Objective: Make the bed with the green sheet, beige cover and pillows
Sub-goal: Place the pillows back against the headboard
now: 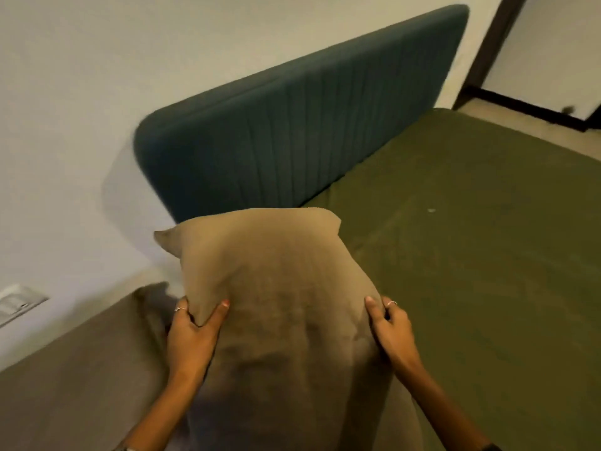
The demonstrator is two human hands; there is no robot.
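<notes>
Now the left hand (190, 333) and the right hand (392, 330) each pinch a side of the soft beige cloth pillow (276, 288) between them. Its long way points away from the hands, toward the blue-green padded headboard (292, 131), above the green sheet (471, 239).

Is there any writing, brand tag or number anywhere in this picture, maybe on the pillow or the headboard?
None can be read.
Pillow, gripped by the left hand and right hand: plain beige, no tag showing.
Headboard: plain teal ribbing, no label.
Green sheet: no print.
Wall switch plate: any marking is too blurred to tell.
</notes>
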